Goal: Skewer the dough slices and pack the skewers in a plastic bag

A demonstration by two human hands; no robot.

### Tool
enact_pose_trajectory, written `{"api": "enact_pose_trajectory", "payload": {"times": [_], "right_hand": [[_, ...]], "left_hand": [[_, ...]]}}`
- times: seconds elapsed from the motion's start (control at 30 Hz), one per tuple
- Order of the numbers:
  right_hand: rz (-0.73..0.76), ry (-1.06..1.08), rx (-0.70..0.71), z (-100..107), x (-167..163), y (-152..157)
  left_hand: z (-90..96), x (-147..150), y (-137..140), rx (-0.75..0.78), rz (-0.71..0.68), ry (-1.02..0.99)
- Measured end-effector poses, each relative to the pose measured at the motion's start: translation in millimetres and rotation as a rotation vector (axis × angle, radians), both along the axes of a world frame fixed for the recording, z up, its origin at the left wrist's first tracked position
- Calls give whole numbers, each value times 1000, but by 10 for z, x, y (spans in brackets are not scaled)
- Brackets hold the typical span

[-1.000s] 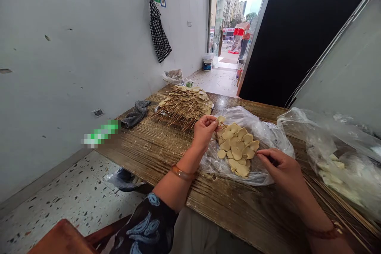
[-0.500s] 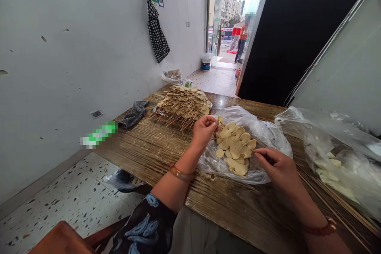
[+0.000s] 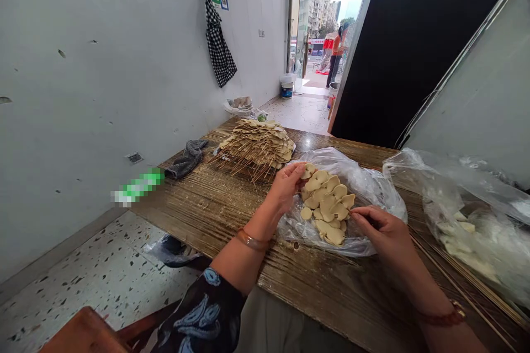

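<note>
On the table (image 3: 232, 204), slices (image 3: 329, 207) are heaped on the bag (image 3: 368, 179). Over its left, a slice (image 3: 308, 170), now more exposed, is pinched by the left hand (image 3: 285, 185); over its right, a stick (image 3: 350, 212) by the right hand (image 3: 383, 229); little progress is suggested.

Left sleeve (image 3: 207, 311): black, light-blue paisley-like print, ends on the forearm. Left forearm near wrist: one smooth glossy amber-brown bangle (image 3: 252, 240), rounded profile. Right wrist: dark red bracelet (image 3: 441, 319), gold-coloured bits (image 3: 459, 309) at outer edge. Lap: greyish cloth (image 3: 269, 320), shaded, detail unclear. Left hand (image 3: 287, 185), right hand (image 3: 385, 229): bare.
</note>
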State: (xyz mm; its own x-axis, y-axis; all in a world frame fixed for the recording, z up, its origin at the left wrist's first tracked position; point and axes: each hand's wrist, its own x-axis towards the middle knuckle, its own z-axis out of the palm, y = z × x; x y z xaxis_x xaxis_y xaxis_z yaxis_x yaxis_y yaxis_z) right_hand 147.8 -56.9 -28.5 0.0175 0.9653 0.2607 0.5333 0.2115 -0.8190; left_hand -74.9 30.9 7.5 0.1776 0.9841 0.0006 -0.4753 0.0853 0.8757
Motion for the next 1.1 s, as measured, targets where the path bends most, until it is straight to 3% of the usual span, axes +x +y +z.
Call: {"api": "enact_pose_trajectory", "payload": {"times": [0.53,0.83,1.1], "right_hand": [[10,-1,4,-22,-29,5],[11,13,-11,-44,-20,19],[27,-35,18,27,-58,-5]], "left_hand": [[-71,28,-10,40,-35,68],[-45,15,13,-87,-95,-81],[-79,35,10,-18,-55,30]]}}
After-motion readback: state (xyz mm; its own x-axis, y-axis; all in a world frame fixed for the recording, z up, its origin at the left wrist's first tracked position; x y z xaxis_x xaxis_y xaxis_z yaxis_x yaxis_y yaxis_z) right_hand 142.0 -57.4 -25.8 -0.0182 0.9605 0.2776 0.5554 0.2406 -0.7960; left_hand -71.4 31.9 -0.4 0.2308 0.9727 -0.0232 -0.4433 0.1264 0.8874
